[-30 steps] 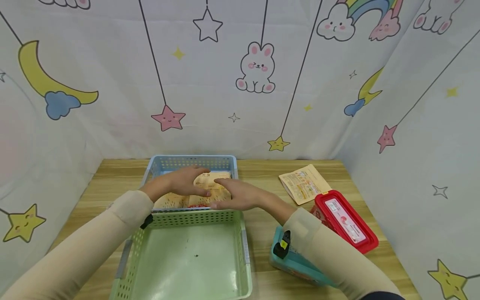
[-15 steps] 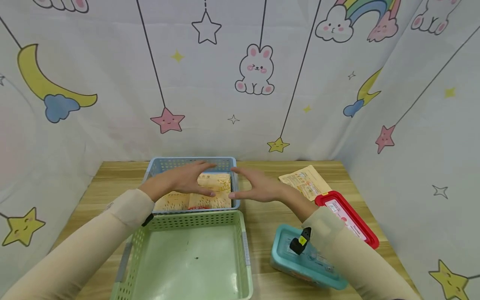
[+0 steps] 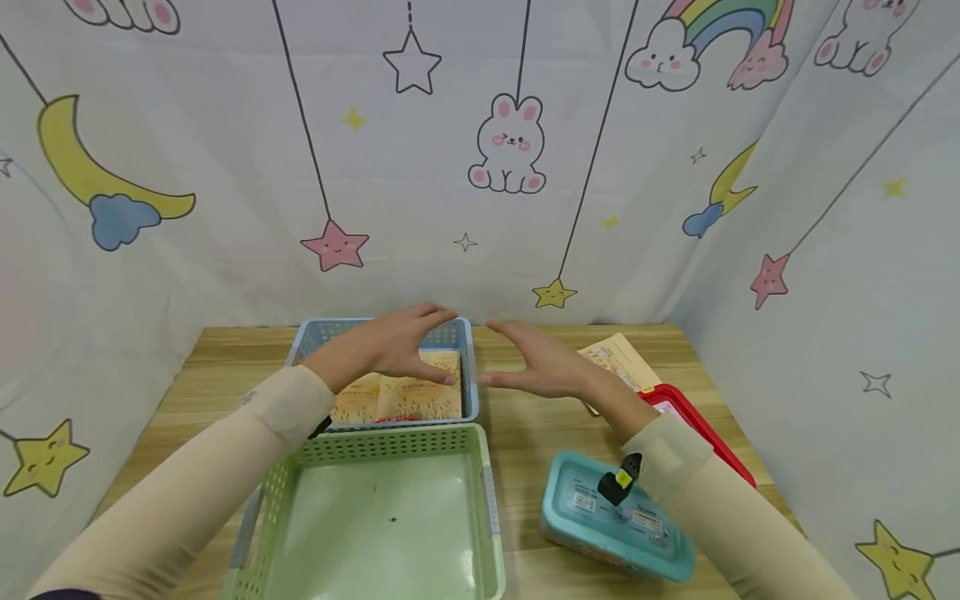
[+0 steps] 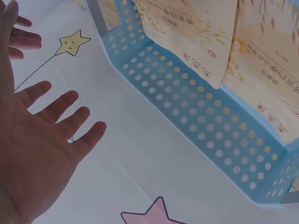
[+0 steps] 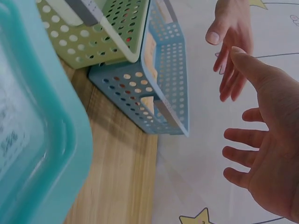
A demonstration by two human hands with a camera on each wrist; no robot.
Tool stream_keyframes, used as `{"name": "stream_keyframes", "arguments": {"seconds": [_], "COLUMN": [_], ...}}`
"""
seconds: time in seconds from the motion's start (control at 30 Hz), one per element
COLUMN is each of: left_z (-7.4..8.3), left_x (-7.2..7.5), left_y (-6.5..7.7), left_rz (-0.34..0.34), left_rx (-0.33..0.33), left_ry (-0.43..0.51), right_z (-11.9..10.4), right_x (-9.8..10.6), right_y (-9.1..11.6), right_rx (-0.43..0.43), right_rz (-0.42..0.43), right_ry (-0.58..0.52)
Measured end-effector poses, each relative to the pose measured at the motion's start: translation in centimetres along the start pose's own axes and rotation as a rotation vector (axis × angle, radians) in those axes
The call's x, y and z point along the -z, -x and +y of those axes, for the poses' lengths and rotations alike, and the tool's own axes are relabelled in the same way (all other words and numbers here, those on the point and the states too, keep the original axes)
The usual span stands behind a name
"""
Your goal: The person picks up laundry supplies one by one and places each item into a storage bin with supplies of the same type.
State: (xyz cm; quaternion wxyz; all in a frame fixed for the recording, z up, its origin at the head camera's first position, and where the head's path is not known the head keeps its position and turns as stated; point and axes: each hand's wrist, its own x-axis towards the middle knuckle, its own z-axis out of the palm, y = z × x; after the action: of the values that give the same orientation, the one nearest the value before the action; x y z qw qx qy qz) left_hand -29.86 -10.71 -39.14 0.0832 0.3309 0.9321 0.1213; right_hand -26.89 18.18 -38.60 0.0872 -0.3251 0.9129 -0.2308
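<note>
My left hand (image 3: 397, 342) hovers over the blue basket (image 3: 474, 383), fingers spread and holding nothing. Facing it, my right hand (image 3: 543, 362) is held above the table just right of that basket, also without anything in it. A gap separates the two hands. Inside the blue basket lie beige printed packets (image 3: 427, 396), partly hidden by my left hand and forearm; the left wrist view shows two packets (image 4: 187, 32) side by side. Both hands appear in the right wrist view, the right hand (image 5: 275, 140) with fingers apart.
In front of the blue basket stands a green basket (image 3: 390, 517). A teal lidded box (image 3: 585, 508) sits under my right forearm. Farther right are a red-lidded box (image 3: 697, 425), partly covered by the sleeve, and a beige packet (image 3: 630, 358). A patterned curtain (image 3: 420, 167) hangs behind the table.
My right hand has moved right, away from the blue basket. The left hand has shifted slightly right and up. The teal box shows more now, while the right sleeve covers more of the red lid.
</note>
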Motion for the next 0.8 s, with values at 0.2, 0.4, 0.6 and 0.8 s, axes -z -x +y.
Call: {"name": "stream_keyframes", "arguments": {"seconds": [0.2,0.4,0.6,0.8], "left_z": [0.7,1.6,2.2,2.6], "left_x": [0.3,0.7,0.8,0.0], "left_y": [-0.9,-1.9,-3.0,-4.1], "left_rz": [0.041,0.063,0.07,0.046], "left_rx": [-0.025,-0.063,-0.071,-0.054], "left_ry": [-0.043,-0.076,-0.104,-0.15], "right_z": [0.8,1.4,2.0,3.0], "right_x": [1.1,2.0,2.5,2.7], "right_y": [0.7,1.0,1.5,2.1], "right_rx": [-0.039,-0.059,-0.096,-0.118], "right_rz": [0.013,0.044,0.066,0.084], "right_ry": [0.01,0.036,0.051,0.091]}}
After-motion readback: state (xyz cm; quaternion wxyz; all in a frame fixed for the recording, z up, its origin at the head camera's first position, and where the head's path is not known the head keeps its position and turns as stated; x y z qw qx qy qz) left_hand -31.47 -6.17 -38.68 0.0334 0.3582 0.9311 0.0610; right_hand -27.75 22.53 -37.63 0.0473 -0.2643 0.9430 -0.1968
